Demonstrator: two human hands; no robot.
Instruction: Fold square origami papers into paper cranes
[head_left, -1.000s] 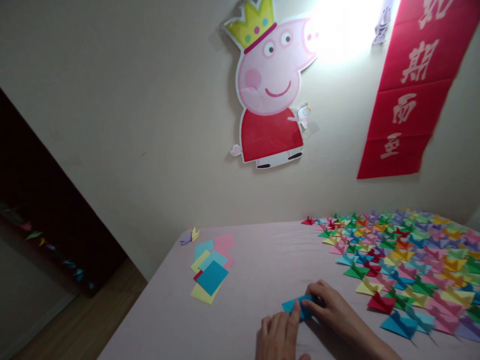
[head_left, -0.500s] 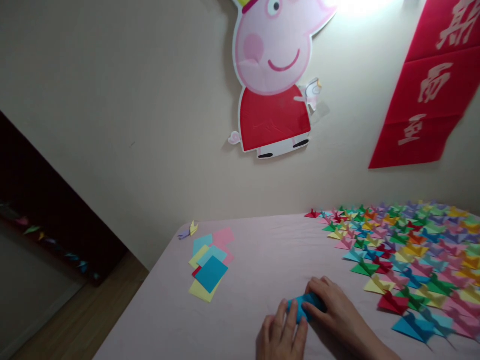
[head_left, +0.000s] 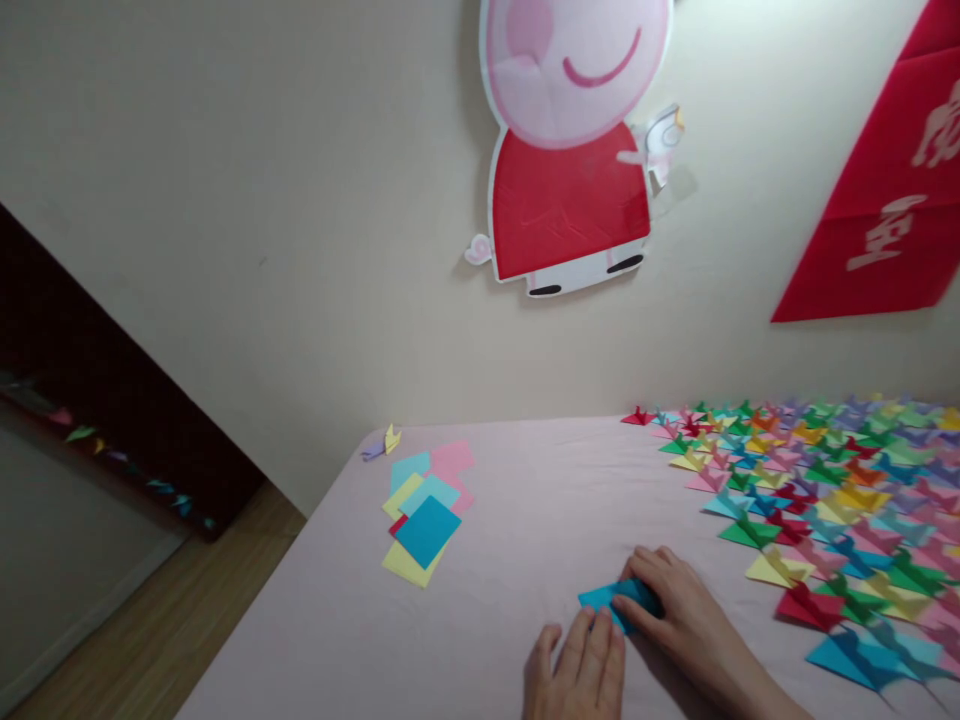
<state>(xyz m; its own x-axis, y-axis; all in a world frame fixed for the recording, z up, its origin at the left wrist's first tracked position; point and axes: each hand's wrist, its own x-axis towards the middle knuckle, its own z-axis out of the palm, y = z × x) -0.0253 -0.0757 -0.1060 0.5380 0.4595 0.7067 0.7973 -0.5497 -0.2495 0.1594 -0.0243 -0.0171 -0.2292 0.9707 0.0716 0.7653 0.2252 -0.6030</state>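
Note:
A folded piece of blue paper point(head_left: 604, 597) lies on the pink-covered surface between my two hands. My right hand point(head_left: 679, 612) is closed on its right part, with the thumb on top and the fingers curled round the far side, partly hiding it. Against the near edge, my left hand point(head_left: 581, 668) rests with its fingers stretched out, the fingertips touching the paper. How the underside is folded cannot be seen.
Loose square sheets lie to the left, a blue sheet point(head_left: 428, 532) on top. Rows of folded paper cranes point(head_left: 806, 560) cover the right side. Two small folded pieces, one a yellow piece point(head_left: 392, 438), sit at the back left corner. A wall point(head_left: 360, 330) stands behind.
My left hand's fingertips have drawn back toward the near edge, so more of the blue paper's left part shows. My right hand keeps its hold. The whole view has shifted slightly.

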